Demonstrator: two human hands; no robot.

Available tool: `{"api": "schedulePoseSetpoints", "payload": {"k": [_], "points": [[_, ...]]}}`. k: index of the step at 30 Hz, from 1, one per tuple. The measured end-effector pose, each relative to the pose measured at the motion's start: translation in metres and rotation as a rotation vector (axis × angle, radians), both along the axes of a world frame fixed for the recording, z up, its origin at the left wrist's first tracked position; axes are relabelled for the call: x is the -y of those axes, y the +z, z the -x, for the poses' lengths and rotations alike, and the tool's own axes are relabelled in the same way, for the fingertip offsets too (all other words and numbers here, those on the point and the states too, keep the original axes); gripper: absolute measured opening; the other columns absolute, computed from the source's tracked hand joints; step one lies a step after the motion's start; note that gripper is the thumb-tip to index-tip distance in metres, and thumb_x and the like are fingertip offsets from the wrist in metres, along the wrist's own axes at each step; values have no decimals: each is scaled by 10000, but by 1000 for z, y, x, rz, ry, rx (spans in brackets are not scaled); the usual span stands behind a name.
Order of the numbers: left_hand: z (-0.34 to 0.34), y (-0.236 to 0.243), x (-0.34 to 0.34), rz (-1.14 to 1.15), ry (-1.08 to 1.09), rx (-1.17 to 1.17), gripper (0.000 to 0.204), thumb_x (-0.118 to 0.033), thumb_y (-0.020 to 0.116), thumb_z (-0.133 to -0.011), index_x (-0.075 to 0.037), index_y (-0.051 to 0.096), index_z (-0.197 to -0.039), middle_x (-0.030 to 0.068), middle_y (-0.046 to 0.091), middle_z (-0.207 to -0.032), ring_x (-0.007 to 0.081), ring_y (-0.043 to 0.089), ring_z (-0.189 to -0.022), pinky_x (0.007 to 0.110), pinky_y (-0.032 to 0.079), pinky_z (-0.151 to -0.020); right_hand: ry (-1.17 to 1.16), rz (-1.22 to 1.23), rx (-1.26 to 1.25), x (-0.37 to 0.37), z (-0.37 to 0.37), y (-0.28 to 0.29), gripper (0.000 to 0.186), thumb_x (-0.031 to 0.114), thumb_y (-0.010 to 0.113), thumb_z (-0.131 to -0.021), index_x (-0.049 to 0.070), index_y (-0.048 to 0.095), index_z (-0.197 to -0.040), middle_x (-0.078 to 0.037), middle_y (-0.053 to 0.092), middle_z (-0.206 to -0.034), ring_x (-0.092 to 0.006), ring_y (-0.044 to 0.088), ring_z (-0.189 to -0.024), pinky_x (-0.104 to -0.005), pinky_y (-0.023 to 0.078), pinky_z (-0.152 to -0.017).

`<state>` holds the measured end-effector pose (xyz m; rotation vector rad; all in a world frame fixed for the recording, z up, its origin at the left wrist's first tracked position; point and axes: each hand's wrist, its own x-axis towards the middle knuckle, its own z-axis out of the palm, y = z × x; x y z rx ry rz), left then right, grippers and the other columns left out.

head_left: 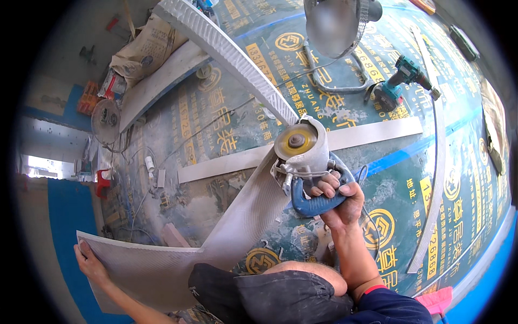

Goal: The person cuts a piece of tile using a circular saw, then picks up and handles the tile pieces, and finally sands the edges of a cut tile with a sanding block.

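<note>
Clasping the disc cutter [318,156], the right grip [340,200] is nearer the pale panel's [162,270] upper end; from beside the disc [297,141], the panel's long axis slants down-left, widening to the left edge, held by the left grip [93,264].

One hand-held cutter [317,160] carries one yellow disc [295,141]. Beneath it runs one long white strip [377,134]. Beyond it, to its right, there are one fan [332,29] and one teal cordless drill [396,86]; farther right of it, one narrow bowed strip [441,135]. Beyond it to the left, count one sack [148,51] and one pale board [162,75]; left of it, one small white cylinder [149,163] and one pinkish block [174,236]. One notched slab [162,267] lies on its near left; one ribbed arm [237,53] rises beyond, any join hidden.
</note>
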<state>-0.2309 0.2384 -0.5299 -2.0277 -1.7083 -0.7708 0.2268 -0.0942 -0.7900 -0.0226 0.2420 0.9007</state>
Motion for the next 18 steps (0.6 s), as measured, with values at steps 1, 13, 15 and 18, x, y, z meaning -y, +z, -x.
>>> {"api": "schedulePoseSetpoints", "payload": {"k": [1, 13, 15, 18], "points": [[1, 0, 0, 0, 0, 0, 766, -574, 498, -945, 99, 496, -1310, 265, 523, -1346, 368, 496, -1260, 376, 362, -1061, -7, 0, 8, 0, 0, 1, 272, 91, 539, -634, 85, 512, -904, 25, 458, -716, -134, 487, -660, -322, 399, -765], [3, 1, 1, 2, 23, -13, 794, -600, 485, -937, 96, 492, -1318, 262, 515, -1356, 364, 491, -1269, 377, 360, -1067, -19, 12, -39, -4, 2, 3, 256, 86, 530, -640, 99, 485, -892, 7, 452, -709, -153, 468, -650, -344, 403, -776], [1, 2, 2, 26, 23, 0, 797, -603, 485, -936, 97, 492, -1317, 262, 514, -1357, 364, 490, -1270, 378, 359, -1068, -21, 19, -43, -3, 3, 1, 263, 84, 530, -640, 101, 481, -898, 8, 451, -713, -153, 468, -651, -345, 402, -775], [1, 1, 2, -19, 13, -1, 801, -605, 486, -934, 99, 492, -1316, 262, 512, -1360, 366, 488, -1271, 379, 360, -1067, -24, 20, -53, -3, 3, 0, 279, 82, 531, -640, 104, 470, -911, 8, 446, -721, -154, 466, -655, -346, 401, -775]]}}
